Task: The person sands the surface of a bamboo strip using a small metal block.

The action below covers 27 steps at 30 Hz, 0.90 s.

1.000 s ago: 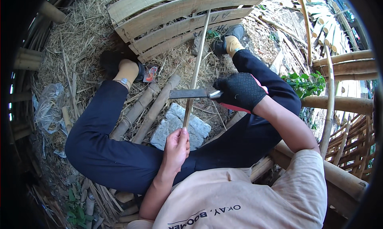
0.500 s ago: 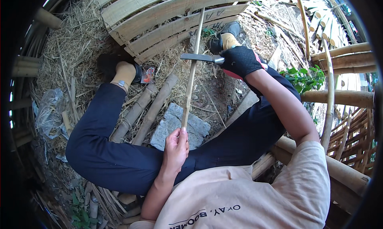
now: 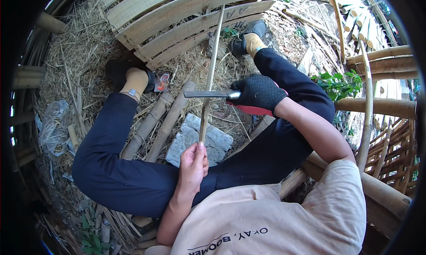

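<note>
My bare left hand (image 3: 193,164) is closed around the near end of a long, thin bamboo strip (image 3: 214,55). The strip slants up and away, its far end in front of the wooden slats. A black and red glove covers my right hand (image 3: 257,94), which is wrapped round the handle of a knife. The knife's flat grey blade (image 3: 206,94) points left and lies across the strip, a little beyond my left hand. The glove hides most of the handle.
A rough grey stone block (image 3: 197,139) lies between my legs, with two bamboo poles (image 3: 171,121) left of it. A slatted wooden crate (image 3: 177,19) stands ahead. Clear plastic (image 3: 55,126) lies at far left. Bamboo rails (image 3: 377,107) and a leafy plant (image 3: 339,84) are at right.
My right hand has drawn the knife toward me along the strip, from near my right foot to just beyond the stone. My left hand has kept its grip, shifting slightly left.
</note>
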Available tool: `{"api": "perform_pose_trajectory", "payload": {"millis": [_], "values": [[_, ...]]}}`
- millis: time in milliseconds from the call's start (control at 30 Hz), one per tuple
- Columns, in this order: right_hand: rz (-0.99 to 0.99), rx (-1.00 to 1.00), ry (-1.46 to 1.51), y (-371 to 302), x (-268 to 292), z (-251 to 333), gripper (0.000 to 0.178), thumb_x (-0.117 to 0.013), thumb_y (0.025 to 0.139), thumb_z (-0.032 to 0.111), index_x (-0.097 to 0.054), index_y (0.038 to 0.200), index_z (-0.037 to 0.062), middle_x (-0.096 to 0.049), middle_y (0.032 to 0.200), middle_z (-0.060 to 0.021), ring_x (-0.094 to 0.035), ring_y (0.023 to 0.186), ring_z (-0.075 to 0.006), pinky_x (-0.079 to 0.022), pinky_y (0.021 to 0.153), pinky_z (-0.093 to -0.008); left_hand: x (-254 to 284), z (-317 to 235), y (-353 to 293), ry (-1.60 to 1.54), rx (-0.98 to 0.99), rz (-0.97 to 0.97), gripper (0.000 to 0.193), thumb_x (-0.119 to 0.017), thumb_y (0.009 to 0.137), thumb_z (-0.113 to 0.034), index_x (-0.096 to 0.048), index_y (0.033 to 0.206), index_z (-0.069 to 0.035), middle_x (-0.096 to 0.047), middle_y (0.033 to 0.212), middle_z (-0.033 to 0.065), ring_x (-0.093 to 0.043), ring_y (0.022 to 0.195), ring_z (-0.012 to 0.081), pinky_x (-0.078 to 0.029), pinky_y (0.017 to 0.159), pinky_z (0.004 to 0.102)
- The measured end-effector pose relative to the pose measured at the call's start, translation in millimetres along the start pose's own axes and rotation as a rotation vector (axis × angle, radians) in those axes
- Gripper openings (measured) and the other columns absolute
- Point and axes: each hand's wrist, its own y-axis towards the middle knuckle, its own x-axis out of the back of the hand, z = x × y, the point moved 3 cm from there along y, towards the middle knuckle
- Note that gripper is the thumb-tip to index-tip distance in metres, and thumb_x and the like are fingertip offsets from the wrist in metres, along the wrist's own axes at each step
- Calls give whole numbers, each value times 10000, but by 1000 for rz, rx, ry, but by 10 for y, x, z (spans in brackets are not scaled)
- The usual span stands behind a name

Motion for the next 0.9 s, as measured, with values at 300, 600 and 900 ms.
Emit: {"api": "perform_pose_trajectory", "payload": {"millis": [300,600,900], "values": [[-78,71,-51,154,-204,-132,269,-674,811,370,-738,895,123,-681,741,-176,-685,755,-381,-544,705,-467,-10,-9,18,14,20,19,340,-410,1102,-342,-446,836,-134,-277,567,-81,-220,410,14,-154,371,218],[-277,-46,-63,337,-87,-531,222,-678,818,326,-747,851,117,-687,727,-163,-690,711,-360,-548,685,-455,-4,0,18,-21,20,45,330,-408,1103,-329,-443,835,-140,-269,566,-80,-214,405,15,-156,363,218],[-208,-30,-66,187,-2,-325,286,-675,860,395,-755,940,132,-702,774,-171,-692,757,-368,-549,715,-466,12,-1,16,-17,11,13,319,-414,1102,-315,-462,847,-129,-271,569,-87,-215,411,8,-176,363,208]]}}
